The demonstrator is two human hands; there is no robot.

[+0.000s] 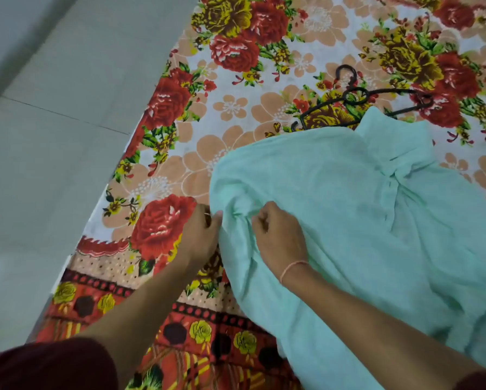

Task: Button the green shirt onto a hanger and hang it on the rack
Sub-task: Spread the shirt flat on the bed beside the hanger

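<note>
We are looking at a shirt in plain pale mint green. Beyond its collar, a hanger is showing black. Under the shirt, the bedsheet is carrying a white ground with red roses, olive-yellow blooms, peach blossoms and green leaves. Below the shirt, its border is turning red-orange with yellow roses and black shapes. Left of the shirt, the floor is showing pale grey tiles. Over the shirt, a wrist thread is showing pinkish orange.

Head view, looking steeply down, close over bedspread
</note>
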